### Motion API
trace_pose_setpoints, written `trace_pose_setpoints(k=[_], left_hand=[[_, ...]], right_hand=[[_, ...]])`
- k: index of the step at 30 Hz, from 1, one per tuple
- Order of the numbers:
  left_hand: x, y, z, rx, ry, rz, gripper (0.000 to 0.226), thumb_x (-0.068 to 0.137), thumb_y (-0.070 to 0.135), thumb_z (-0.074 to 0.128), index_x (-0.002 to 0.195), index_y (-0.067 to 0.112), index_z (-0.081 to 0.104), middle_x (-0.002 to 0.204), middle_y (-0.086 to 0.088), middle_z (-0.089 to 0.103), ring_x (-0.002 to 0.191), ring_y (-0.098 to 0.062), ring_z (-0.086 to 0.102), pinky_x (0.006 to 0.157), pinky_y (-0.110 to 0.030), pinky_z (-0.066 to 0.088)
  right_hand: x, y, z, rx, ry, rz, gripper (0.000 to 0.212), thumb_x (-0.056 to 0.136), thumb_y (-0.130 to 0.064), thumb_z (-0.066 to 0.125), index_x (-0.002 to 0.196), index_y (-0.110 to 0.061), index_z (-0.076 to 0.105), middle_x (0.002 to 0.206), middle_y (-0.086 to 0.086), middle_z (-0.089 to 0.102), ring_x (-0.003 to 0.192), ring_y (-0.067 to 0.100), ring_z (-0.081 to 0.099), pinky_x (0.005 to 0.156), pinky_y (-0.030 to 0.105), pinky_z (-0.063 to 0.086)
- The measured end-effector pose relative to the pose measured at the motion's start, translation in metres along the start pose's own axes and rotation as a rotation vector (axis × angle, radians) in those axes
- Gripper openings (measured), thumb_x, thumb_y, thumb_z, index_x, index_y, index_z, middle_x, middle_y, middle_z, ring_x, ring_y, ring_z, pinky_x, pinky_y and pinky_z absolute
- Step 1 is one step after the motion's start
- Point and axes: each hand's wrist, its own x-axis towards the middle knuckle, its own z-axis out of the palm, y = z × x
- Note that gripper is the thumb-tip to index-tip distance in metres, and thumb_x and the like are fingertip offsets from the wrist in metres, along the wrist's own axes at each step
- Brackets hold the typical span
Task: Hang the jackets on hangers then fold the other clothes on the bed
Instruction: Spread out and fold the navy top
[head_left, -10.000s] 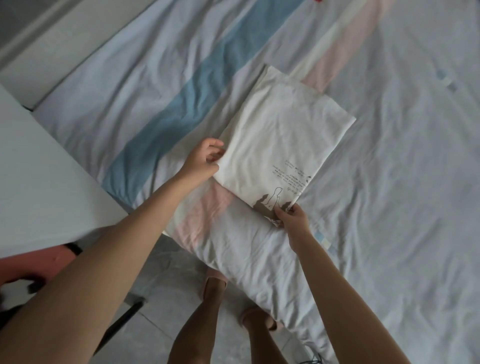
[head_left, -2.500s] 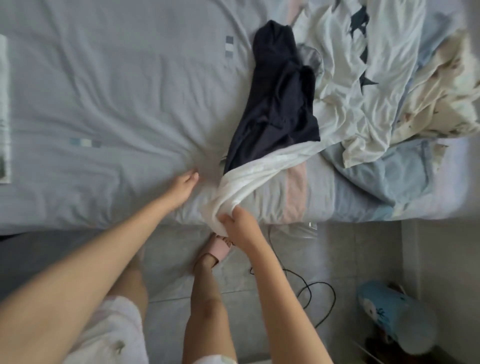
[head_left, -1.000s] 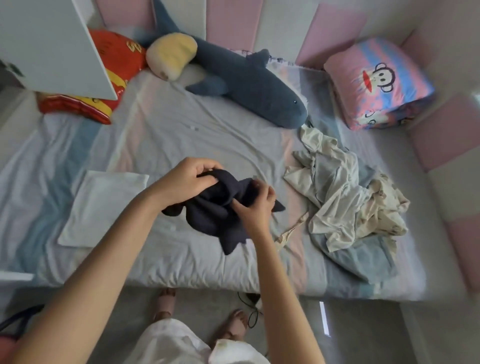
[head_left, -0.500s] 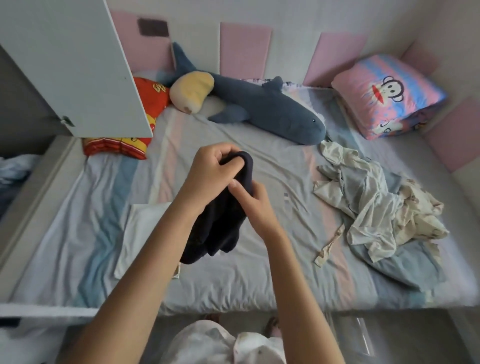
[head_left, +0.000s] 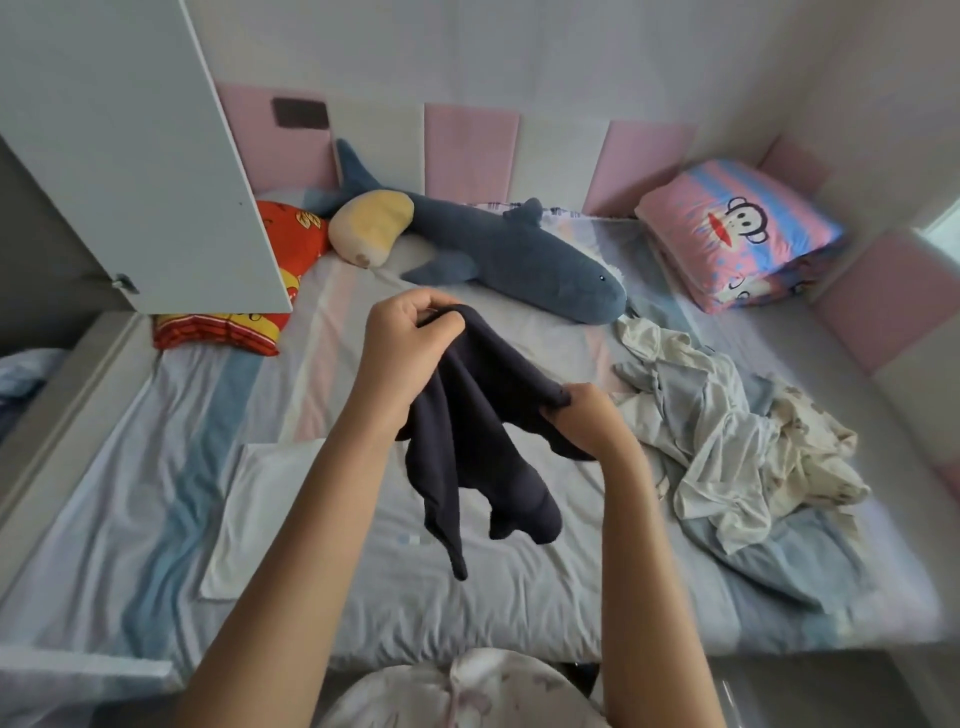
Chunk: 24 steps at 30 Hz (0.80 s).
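Dark blue cloth (head_left: 467, 457) is hanging over bed (head_left: 363, 603) w/ left grip (head_left: 410, 338) & right grip (head_left: 587, 421) both pinching it (top edge).

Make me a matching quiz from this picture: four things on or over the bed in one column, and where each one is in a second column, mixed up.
Things
1. dark garment
2. folded white top
3. shark plush
4. heap of unfolded clothes

Places
A. flat on the left half of the bed
B. hanging from the left hand and right hand
C. on the bed's right side
D. at the far edge, by the wall panels

Pairs: 1-B, 2-A, 3-D, 4-C
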Motion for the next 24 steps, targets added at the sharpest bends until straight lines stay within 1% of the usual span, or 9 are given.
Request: trace_pose_setpoints(k=[3,5,7,9,12,15,19,22,24], left_hand=[[0.01,-0.001,0.013,-0.074,0.076,-0.051,0.02,0.086,0.003,0.054,0.089,0.019,0.066,0.083,0.005,0.068,0.075,0.001,0.062,0.072,-0.016,0.049],[0.016,0.0,0.024,-0.106,0.07,-0.072,0.022,0.089,0.008,0.055,0.109,0.014,0.062,0.104,0.002,0.065,0.097,-0.008,0.062,0.082,-0.018,0.049],[0.02,-0.002,0.031,-0.043,-0.07,-0.105,0.047,0.09,0.023,0.06,0.134,0.018,0.044,0.133,-0.002,0.044,0.118,-0.012,0.05,0.088,-0.018,0.046],[0.017,-0.006,0.035,0.096,-0.259,-0.129,0.069,0.084,0.035,0.068,0.141,0.029,0.031,0.147,-0.001,0.022,0.13,-0.013,0.035,0.101,-0.028,0.039],[-0.001,-0.012,0.044,-0.002,-0.555,-0.081,0.076,0.072,0.032,0.08,0.137,0.026,0.04,0.145,0.001,0.04,0.134,-0.011,0.038,0.107,-0.028,0.035],[-0.022,-0.019,0.052,-0.053,-0.721,-0.091,0.069,0.065,0.022,0.085,0.121,0.038,0.048,0.118,0.018,0.059,0.112,0.006,0.054,0.091,-0.017,0.046],[-0.03,-0.034,0.056,0.002,-0.366,-0.075,0.042,0.073,0.01,0.079,0.1,0.031,0.056,0.094,0.02,0.063,0.089,0.011,0.058,0.073,-0.007,0.046],[-0.024,-0.033,0.047,-0.094,-0.197,-0.11,0.01,0.086,0.011,0.066,0.09,0.02,0.064,0.084,0.006,0.068,0.084,-0.006,0.066,0.07,-0.015,0.05],[-0.022,-0.027,0.043,-0.087,-0.134,-0.077,0.01,0.088,0.01,0.059,0.084,0.018,0.064,0.077,0.002,0.067,0.074,-0.005,0.063,0.063,-0.014,0.048]], right_hand=[[-0.006,0.01,-0.024,0.103,-0.018,-0.003,0.02,0.09,-0.019,0.059,0.071,-0.014,0.058,0.07,0.005,0.059,0.073,0.022,0.057,0.064,0.03,0.042],[-0.012,0.009,-0.041,0.209,-0.032,-0.024,0.011,0.089,-0.013,0.059,0.079,-0.012,0.063,0.075,0.006,0.06,0.076,0.02,0.056,0.068,0.029,0.041],[-0.018,0.003,-0.054,0.501,-0.031,-0.005,0.016,0.087,-0.004,0.055,0.099,-0.006,0.064,0.084,0.011,0.061,0.08,0.021,0.058,0.072,0.028,0.046],[-0.021,-0.006,-0.062,0.837,-0.022,-0.005,0.023,0.086,0.001,0.049,0.102,-0.01,0.063,0.085,0.01,0.062,0.077,0.019,0.06,0.069,0.025,0.05],[-0.022,-0.021,-0.065,1.175,-0.066,-0.061,0.028,0.089,0.0,0.046,0.101,-0.018,0.064,0.085,0.007,0.06,0.082,0.02,0.059,0.073,0.027,0.049],[-0.023,-0.033,-0.062,1.313,-0.167,-0.111,0.036,0.093,-0.006,0.046,0.122,-0.023,0.059,0.072,0.001,0.06,0.071,0.013,0.06,0.066,0.026,0.051],[-0.022,-0.033,-0.065,1.436,-0.251,-0.243,0.042,0.094,-0.005,0.048,0.131,-0.024,0.053,0.069,-0.003,0.061,0.066,0.01,0.062,0.062,0.022,0.053],[-0.024,-0.023,-0.068,1.574,-0.335,-0.313,0.054,0.082,-0.014,0.069,0.131,-0.021,0.049,0.089,0.001,0.062,0.078,0.015,0.065,0.067,0.028,0.055],[-0.024,-0.012,-0.07,1.663,-0.43,-0.41,0.062,0.067,-0.021,0.084,0.119,-0.024,0.051,0.101,0.006,0.062,0.092,0.02,0.068,0.071,0.03,0.057]])
